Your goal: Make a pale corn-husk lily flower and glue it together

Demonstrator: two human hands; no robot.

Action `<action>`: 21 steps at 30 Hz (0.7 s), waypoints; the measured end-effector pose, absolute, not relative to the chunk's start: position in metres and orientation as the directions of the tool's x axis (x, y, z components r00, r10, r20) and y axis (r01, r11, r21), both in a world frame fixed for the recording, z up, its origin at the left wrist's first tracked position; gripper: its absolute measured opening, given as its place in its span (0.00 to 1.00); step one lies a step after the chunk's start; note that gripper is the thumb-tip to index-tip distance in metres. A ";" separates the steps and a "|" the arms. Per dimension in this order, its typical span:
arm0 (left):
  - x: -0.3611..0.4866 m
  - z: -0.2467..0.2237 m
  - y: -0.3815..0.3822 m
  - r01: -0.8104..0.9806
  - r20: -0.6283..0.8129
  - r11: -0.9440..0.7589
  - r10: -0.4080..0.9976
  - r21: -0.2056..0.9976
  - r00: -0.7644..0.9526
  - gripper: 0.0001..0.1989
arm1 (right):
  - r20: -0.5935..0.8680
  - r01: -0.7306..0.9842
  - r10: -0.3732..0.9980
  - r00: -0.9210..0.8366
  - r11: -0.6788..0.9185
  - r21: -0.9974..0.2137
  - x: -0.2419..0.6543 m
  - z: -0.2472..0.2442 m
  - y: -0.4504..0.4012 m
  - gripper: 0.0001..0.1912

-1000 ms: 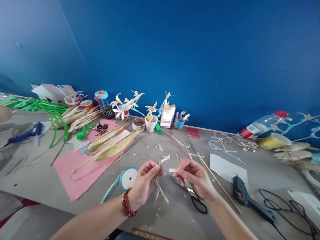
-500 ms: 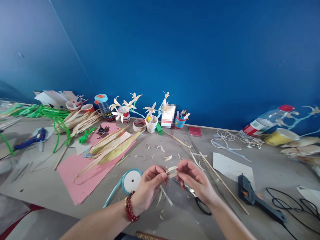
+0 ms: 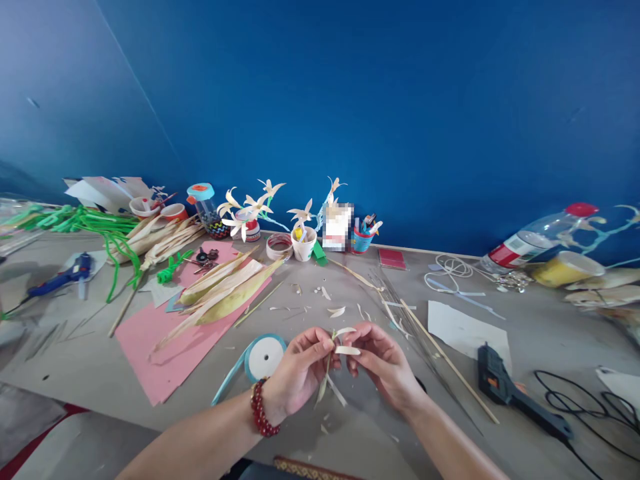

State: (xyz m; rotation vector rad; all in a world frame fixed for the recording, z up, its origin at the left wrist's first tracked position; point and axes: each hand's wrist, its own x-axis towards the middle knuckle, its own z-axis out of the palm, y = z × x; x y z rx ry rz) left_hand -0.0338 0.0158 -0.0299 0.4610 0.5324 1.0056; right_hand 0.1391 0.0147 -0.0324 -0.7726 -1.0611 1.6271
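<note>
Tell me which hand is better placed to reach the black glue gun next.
Right hand, likely: it is nearer the black glue gun, while the left hand pinches the stem.

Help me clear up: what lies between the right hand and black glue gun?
In the head view, from the right hand outward: a mostly hidden black handle, thin wires, then a wooden stick.

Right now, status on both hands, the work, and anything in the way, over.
Left hand pinching pale strips. Right hand at their tips, hold unclear. Ribbon roll close beside left hand.
</note>
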 end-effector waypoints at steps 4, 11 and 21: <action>-0.033 -0.028 0.014 -0.636 -0.228 0.478 0.870 0.606 0.437 0.12 | 0.119 -0.181 0.958 -0.262 0.072 -0.981 0.142 -0.034 0.011 0.06; -0.032 -0.028 0.013 -0.625 -0.240 0.492 0.862 0.606 0.446 0.13 | 0.438 0.147 0.861 -0.257 0.483 -0.863 0.139 -0.029 0.012 0.05; -0.032 -0.034 0.010 -0.577 -0.173 0.287 0.954 0.764 0.245 0.10 | 0.336 0.203 0.942 -0.018 0.332 -0.921 0.134 -0.037 0.001 0.07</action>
